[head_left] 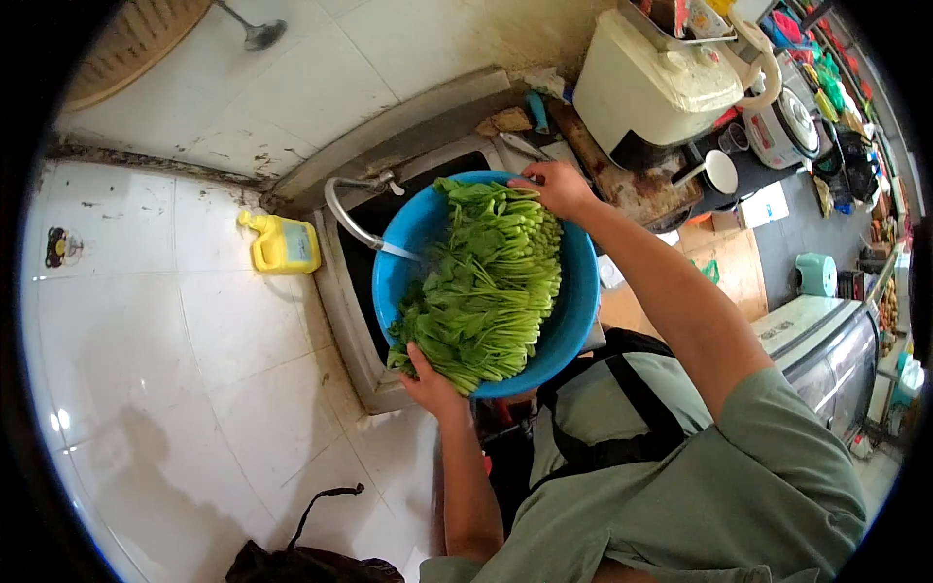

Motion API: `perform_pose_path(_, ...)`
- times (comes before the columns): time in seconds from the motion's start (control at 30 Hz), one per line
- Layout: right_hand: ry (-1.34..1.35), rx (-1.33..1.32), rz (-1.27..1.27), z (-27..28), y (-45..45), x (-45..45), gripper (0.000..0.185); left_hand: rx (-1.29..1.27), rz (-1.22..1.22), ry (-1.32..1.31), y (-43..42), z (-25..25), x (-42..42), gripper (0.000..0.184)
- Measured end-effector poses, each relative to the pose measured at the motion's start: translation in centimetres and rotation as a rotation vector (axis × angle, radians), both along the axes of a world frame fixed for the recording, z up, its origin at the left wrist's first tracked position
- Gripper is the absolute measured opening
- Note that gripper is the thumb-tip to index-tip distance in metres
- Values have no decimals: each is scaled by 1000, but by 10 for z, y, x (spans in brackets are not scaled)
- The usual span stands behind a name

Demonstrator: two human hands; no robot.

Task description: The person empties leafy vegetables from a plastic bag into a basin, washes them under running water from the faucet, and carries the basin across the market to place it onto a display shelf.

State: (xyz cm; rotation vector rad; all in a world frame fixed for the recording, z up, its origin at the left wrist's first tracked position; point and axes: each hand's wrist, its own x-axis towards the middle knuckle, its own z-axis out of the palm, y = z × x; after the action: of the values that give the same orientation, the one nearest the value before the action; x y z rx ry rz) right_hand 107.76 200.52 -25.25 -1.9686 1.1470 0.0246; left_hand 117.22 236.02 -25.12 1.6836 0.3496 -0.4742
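Observation:
A wide blue basin (581, 321) sits over the sink, with a thick layer of leafy greens (486, 282) across it. The leaves face the tap and the pale green stems face my body. My left hand (434, 391) is closed on the near end of the greens at the lower left rim, its thumb over the leaves. At the upper rim, my right hand (556, 190) has its fingers bent round the stems at the other end; its fingertips are partly hidden. Water runs from the curved metal tap (342, 216) into the basin beside the leaves.
A yellow jug (285, 243) stands left of the sink edge (355, 340). Beyond my right hand are a knife (523, 146), a stained board (622, 170), a cream-coloured appliance (651, 92), a white-handled cup (719, 172) and a rice cooker (780, 131). A tiled wall (243, 117) rises behind.

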Motion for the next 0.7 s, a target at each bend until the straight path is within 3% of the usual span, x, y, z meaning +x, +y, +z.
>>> perform_pose_path(0.13,-9,59,38,2,-3,2,67,60,95,8,2,-7,-3,86)
perform_pose_path(0.2,-187,167,-141,2,-7,7,65,65,92,33,2,-6,-2,85)
perform_pose_path(0.23,-101,142,-146,9,-13,10,62,70,78,45,1,0,-4,86)
perform_pose_path(0.27,-97,133,-122,14,-15,15,62,75,65,58,0,2,-5,87)
perform_pose_path(0.33,-144,-330,34,35,-7,26,59,94,81,63,1,-1,-6,85)
perform_pose_path(0.37,-209,-276,26,45,1,36,56,124,71,65,2,-2,-6,84)
perform_pose_path(0.43,-249,-190,281,73,24,58,58,94,69,69,5,-11,-5,84)
perform_pose_path(0.5,-31,-447,493,64,51,78,64,62,56,66,9,-18,-3,84)
perform_pose_path(0.53,-31,-451,500,57,63,87,64,109,23,36,10,-21,-3,85)
perform_pose_path(0.6,215,-542,562,43,85,96,78,159,-2,10,8,-13,-4,87)
perform_pose_path(0.7,332,-553,724,28,105,89,80,142,58,82,2,-1,-8,85)
